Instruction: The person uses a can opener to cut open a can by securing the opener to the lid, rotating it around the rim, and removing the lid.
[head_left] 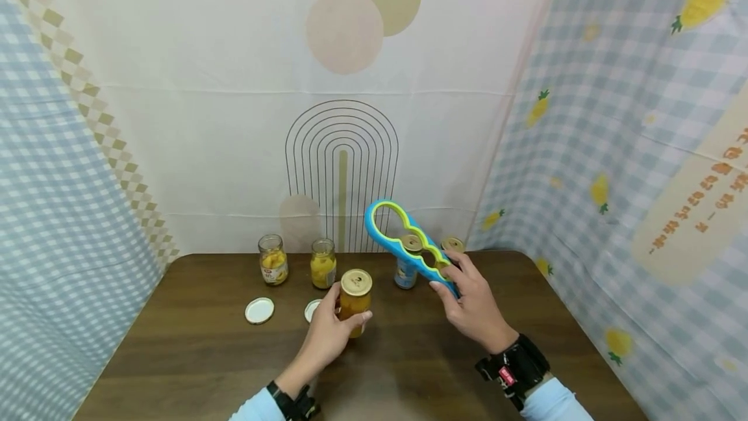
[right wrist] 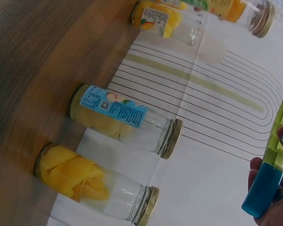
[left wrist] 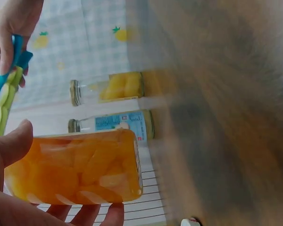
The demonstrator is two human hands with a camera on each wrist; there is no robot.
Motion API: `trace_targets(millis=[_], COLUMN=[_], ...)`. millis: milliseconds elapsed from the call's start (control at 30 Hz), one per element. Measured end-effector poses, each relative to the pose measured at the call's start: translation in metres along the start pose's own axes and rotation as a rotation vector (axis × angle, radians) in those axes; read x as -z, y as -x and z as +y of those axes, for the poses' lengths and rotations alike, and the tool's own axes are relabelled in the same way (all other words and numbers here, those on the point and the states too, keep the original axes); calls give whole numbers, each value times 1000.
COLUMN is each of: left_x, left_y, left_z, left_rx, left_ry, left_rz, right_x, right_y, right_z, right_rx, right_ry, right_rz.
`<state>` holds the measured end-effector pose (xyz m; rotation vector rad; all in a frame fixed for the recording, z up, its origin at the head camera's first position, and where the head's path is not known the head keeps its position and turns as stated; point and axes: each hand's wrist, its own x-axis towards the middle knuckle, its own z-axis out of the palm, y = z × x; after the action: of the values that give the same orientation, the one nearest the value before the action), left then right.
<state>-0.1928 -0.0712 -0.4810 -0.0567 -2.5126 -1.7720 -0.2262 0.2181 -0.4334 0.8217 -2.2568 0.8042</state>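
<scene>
In the head view my left hand (head_left: 327, 333) grips a glass jar (head_left: 354, 305) of orange fruit pieces by its side, fingers and thumb around it. The jar stands upright, its gold lid (head_left: 356, 282) on. My right hand (head_left: 476, 307) holds a jar opener (head_left: 387, 244), blue outside with a wavy lime-green inner edge, by its narrow end. Its wide loop points up and left, apart from the held jar. Seen from the left wrist, the fruit jar (left wrist: 85, 167) fills the lower left, with the opener (left wrist: 7, 96) beyond it. The right wrist view shows only the opener's end (right wrist: 264, 188).
Behind the opener stand a lidded, blue-labelled jar (right wrist: 115, 113) and a lidded jar of yellow fruit (right wrist: 75, 174). Two lidless fruit jars (head_left: 273, 265) (head_left: 323, 268) stand at the back left. Two white lids (head_left: 260, 310) (head_left: 311, 308) lie before them on the brown table (head_left: 193, 343).
</scene>
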Motion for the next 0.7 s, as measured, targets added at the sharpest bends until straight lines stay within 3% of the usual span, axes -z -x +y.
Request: trace_targets(millis=[300,700], left_x=[6,10], left_y=[20,21], left_z=[0,1], left_rx=[47,36], left_ry=[6,19], left_rz=[4,24], right_x=[-2,-1], right_y=[2,0], right_z=[0,-1], right_rx=[-15,-23], right_ry=[3,-8], right_rz=[-3,-17])
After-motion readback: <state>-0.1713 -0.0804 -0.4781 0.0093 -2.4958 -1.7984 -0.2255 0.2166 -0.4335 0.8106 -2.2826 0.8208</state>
